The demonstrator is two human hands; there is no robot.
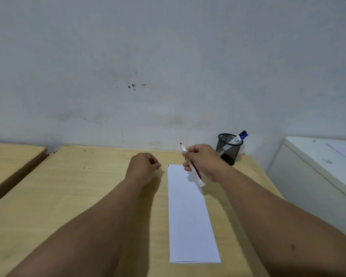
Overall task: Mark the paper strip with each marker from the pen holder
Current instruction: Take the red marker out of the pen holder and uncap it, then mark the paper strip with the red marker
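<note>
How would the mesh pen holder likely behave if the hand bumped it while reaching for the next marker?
The pen holder is open wire mesh, so probably light and easily shoved. The blue-capped marker leans over its rim, so it may tip towards that side. Being round, it could roll if toppled.

Wooden table [88, 196] against a grey wall [148, 56]. White paper strip [188, 212] lies lengthwise on the table, small dark mark at its far left corner. Right hand [205, 161] grips a red-tipped marker [192, 166], uncapped tip pointing up and away, rear end over the strip's far right edge. Left hand [143, 166] curled into a loose fist just left of the strip's far end. Black mesh pen holder [229, 149] behind the right hand, blue marker [239, 137] leaning in it. White cabinet [318, 176] at right.
</note>
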